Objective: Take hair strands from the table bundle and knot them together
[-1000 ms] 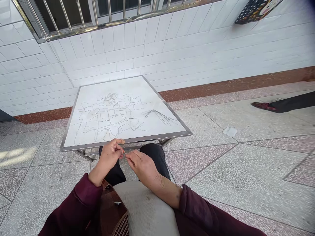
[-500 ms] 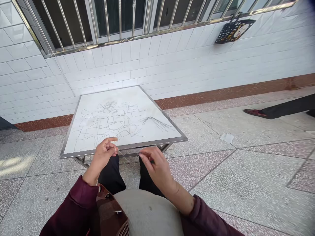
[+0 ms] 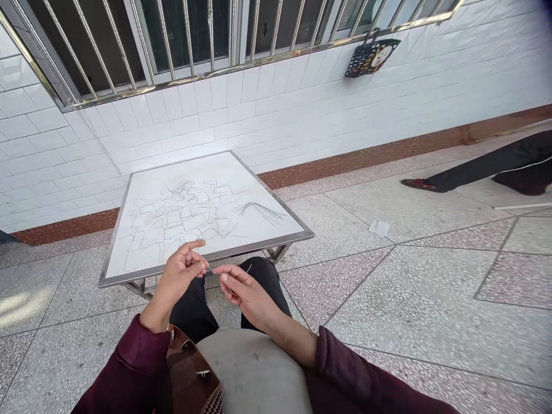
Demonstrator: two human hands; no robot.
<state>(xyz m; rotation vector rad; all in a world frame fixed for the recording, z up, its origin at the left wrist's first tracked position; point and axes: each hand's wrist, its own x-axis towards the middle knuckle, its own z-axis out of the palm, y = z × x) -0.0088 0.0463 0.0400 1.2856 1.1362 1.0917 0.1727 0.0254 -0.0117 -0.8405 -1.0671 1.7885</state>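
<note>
My left hand (image 3: pixel 175 282) pinches a thin, wire-like strand (image 3: pixel 210 267) between thumb and fingertips, above the near edge of a low white table (image 3: pixel 224 164). Close beside it, my right hand (image 3: pixel 252 299) is closed on the same strand, its fingertips almost meeting the left ones. Only a short length shows between the hands. Many zigzag strands (image 3: pixel 190 221) lie spread over the tabletop, with a tangled clump (image 3: pixel 181 188) at the back. A sheaf of straighter dark strands (image 3: pixel 263 211) rests on the right side.
Behind the table stands a white tiled wall (image 3: pixel 276 115) with a barred window. A dotted bag (image 3: pixel 371 57) hangs from the bars. On the floor to the right lies a white paper scrap (image 3: pixel 379 228). Another person's leg (image 3: pixel 466 167) extends in from the right. A brown bag (image 3: pixel 190 368) sits by my lap.
My right hand has moved left and closed in on my left hand, gripping the strand near it. The view has shifted slightly right, and more of the other person's legs shows.
</note>
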